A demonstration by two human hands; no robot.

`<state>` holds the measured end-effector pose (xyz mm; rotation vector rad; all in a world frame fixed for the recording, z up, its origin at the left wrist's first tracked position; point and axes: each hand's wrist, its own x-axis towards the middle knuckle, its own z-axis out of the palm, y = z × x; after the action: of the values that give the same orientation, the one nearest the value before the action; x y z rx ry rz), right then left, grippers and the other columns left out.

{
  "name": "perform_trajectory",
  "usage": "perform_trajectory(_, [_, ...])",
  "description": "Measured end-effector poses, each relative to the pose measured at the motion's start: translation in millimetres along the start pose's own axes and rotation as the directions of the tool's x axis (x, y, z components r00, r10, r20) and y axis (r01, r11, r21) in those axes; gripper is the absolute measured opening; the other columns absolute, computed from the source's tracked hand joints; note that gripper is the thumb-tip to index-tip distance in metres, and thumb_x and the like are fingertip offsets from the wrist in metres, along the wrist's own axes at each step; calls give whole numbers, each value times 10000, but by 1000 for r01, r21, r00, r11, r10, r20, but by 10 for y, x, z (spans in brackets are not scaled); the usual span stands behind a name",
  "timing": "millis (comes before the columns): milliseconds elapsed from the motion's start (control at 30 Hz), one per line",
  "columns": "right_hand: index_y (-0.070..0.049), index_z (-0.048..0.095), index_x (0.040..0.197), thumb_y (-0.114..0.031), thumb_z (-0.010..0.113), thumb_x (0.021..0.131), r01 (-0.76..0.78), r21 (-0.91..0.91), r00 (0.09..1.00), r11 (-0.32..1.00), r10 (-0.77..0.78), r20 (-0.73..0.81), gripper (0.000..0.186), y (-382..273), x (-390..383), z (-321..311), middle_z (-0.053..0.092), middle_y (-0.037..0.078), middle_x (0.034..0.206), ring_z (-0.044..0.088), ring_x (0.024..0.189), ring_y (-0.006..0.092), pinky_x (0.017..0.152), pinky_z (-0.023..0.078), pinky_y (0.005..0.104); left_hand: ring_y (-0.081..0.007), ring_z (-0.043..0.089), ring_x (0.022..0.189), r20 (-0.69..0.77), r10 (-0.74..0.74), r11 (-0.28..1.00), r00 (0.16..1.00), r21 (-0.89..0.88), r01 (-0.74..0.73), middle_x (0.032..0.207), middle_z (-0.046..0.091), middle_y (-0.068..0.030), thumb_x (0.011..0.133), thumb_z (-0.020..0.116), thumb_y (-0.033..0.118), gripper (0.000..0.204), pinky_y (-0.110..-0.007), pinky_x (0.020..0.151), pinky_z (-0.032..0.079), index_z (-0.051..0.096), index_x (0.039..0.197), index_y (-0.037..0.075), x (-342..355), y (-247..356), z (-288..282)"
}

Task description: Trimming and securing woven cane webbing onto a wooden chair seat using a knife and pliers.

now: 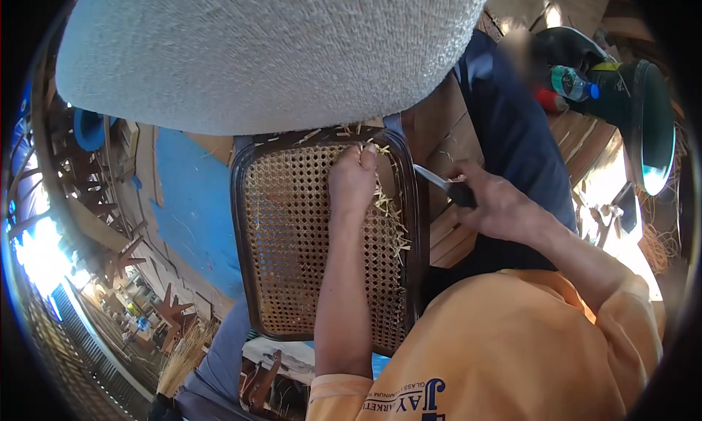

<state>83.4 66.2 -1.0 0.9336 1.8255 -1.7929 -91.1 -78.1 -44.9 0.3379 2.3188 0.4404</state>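
- Stretching across a dark, round-cornered frame (417, 275), the woven cane panel (292, 238) lies in front of the person's orange-yellow shirt (512, 340), its near right corner closest to the body.
- Its weave is light brown, an even lattice of small holes, and looks whole over the near end, the middle and the left side.
- Along the right side the edge turns ragged: pale, frayed cane ends (387, 204) stick out over the weave, thickest toward the far right, where a plain brown strip shows between mesh and frame.
- Beneath the left forearm runs the middle of the panel; the left hand (352, 181) rests on the far part of it, right of centre, fingers curled beside the loose ends. Whether they pinch a strand, I cannot tell.
- Closed around the black handle of a knife (433, 178), the right hand (493, 199) stands off the panel, just outside the frame's right side. The blade points up and left to that side; whether it touches is unclear.
- More loose bits of cane lie on the frame's far edge.
- Farther out are a blue sheet (194, 209) to the left, a dark blue trouser leg (523, 128) to the right and, past it, a clear bottle (572, 84) with a blue cap near a green bin (656, 121).
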Motion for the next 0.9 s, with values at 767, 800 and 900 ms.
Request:
perform_trajectory(767, [-20, 634, 1013, -128, 495, 816, 740, -660, 640, 131, -438, 631, 264, -543, 1166, -109, 644, 178, 849, 630, 731, 321, 704, 514, 352, -405, 607, 625, -213, 237, 969, 948, -25, -248, 644, 599, -222, 892, 524, 244, 239, -487, 551, 464, 556, 823, 18, -17, -262, 157])
perform_trajectory(800, [-13, 642, 1000, -133, 492, 809, 715, -669, 694, 204, -324, 643, 271, -574, 1223, -119, 653, 166, 845, 635, 724, 299, 699, 514, 347, -403, 609, 621, -221, 246, 966, 944, -24, -257, 636, 598, -224, 891, 526, 243, 235, -488, 549, 465, 557, 826, 19, -12, -257, 163])
perform_trajectory(900, [-3, 642, 1008, -145, 490, 796, 646, -723, 750, 245, -26, 661, 297, -792, 1307, -81, 663, 151, 828, 637, 714, 260, 684, 513, 339, -400, 612, 620, -230, 216, 974, 949, -18, -226, 636, 603, -220, 892, 524, 243, 233, -488, 554, 471, 560, 829, 23, -57, -218, 118])
